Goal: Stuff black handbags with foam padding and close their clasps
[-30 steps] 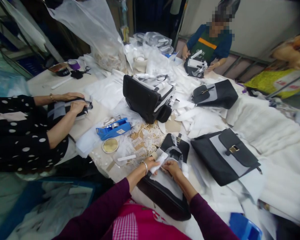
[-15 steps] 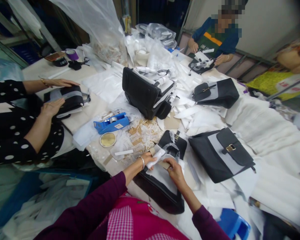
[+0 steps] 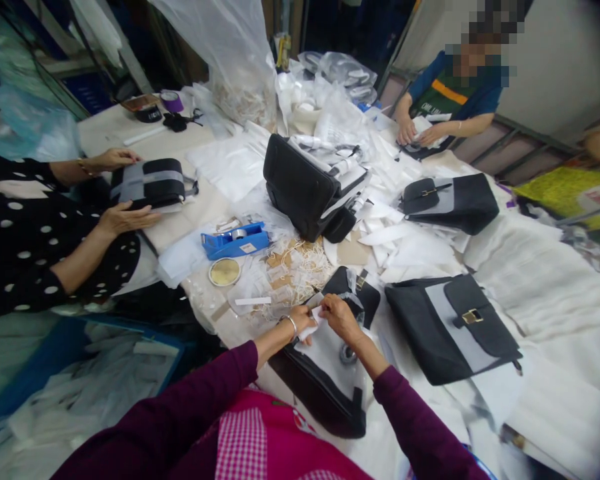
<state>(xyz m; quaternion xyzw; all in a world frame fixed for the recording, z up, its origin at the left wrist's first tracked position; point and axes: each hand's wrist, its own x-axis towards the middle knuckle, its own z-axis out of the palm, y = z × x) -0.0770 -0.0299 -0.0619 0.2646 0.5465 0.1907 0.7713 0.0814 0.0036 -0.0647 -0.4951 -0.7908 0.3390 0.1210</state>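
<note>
A black bag (image 3: 314,390) lies before me with white sheeting over its upper face. Its flap (image 3: 370,299), with a metal buckle, is folded away from me. Above the bag, my left hand (image 3: 303,321) is closed around a white wrapping strip (image 3: 317,316), which seems to be rolled about part of a strap. The fingertips of my right hand (image 3: 341,316) pinch the strip's upper end, close to my left fingers. What lies inside the wrapping is hidden. Under my right wrist a round grey ring-like piece (image 3: 348,353) rests on the sheeting.
A blue tape dispenser (image 3: 236,241), a round tin (image 3: 225,272) and tangled tag strings (image 3: 303,270) lie beyond my left hand. Black bags stand ahead (image 3: 300,190) and lie to the right (image 3: 455,327). Co-workers handle bags at left (image 3: 150,183) and far right (image 3: 425,143).
My right hand has moved left and up to the strip in my left hand; the beige piece at its fingers no longer shows. The left co-worker's hands have moved apart around their bag.
</note>
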